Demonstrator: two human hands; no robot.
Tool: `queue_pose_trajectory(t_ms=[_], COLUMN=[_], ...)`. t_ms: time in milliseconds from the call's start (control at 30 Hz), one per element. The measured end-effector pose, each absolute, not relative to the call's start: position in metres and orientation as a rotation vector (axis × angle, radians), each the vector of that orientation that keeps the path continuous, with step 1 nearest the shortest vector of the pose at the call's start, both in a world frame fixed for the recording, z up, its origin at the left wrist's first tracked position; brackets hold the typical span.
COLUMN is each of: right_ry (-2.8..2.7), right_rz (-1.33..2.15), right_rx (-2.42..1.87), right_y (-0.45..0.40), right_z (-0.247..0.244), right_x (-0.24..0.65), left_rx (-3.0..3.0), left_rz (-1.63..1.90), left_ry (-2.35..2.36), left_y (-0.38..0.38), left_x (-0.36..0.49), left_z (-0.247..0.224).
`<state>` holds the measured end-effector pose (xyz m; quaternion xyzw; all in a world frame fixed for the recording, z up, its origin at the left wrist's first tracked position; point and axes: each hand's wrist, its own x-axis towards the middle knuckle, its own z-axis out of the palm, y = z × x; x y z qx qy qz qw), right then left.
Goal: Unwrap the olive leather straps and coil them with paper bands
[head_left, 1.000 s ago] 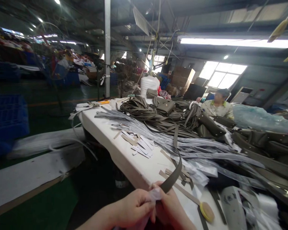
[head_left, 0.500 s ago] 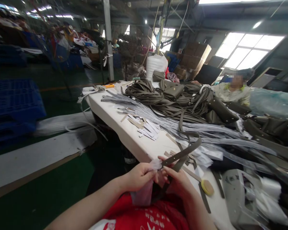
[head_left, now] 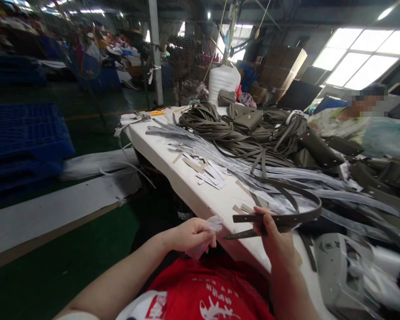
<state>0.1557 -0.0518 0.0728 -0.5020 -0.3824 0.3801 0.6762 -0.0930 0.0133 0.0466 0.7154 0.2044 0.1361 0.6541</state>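
My left hand (head_left: 195, 233) is closed around a thin, translucent plastic sleeve (head_left: 214, 223), whose end sticks out past the fingers over the table's front edge. To its right, my right hand (head_left: 274, 231) pinches a dark olive strap (head_left: 298, 218) with small holes along it. Two strap ends, one squared and one pointed, stick out to the left toward the other hand without touching it. From my right hand the strap loops right, then back to the pile of similar straps (head_left: 216, 129). Cut paper and strap scraps (head_left: 206, 171) lie on the white table (head_left: 176, 178).
Long clear plastic sleeves (head_left: 240, 164) stretch across the table. Olive bags (head_left: 320, 146) lie at the right, near a grey tape dispenser (head_left: 333, 262). A co-worker (head_left: 343, 122) sits across the table. Blue pallets (head_left: 26, 142) stand at the left, behind a long white board (head_left: 63, 213).
My hands have moved apart; the right has gone rightward with the strap, and its ends now show free. The left keeps the plastic. The camera view has shifted slightly.
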Motion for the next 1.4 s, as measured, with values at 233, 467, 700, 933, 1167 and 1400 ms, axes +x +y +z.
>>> queue_pose_trajectory(t_ms=[233,467,700,933,1167,1400], right_ry=[-1.056,-1.029,-1.131,-1.124,-1.201,-1.123], right_rz=[0.974,1.129,1.135,1.161,1.140,1.133], right_rx=[-1.203,-1.241,-1.342,-1.373,-1.518,-1.446], right_y=[-0.052,-0.056,-0.054,-0.052,-0.059,-0.057], right_z=[0.065,0.067,0.080,0.079,0.081,0.068], right_x=[0.143,0.144,0.144,0.143,0.153,0.149], left_rx=[1.560,1.681,1.631,1.706,1.745,1.677], left_rz=[0.282,0.280,0.251,0.303,0.251,0.340], left_ry=[0.315,0.286,0.418,0.481,0.439,0.361], left_y=[0.006,0.006,0.008,0.015,0.014,0.011], left_x=[-0.086,-0.084,-0.078,-0.071,-0.068,-0.062], left_z=[0.057,0.069,0.055,0.048,0.066,0.062])
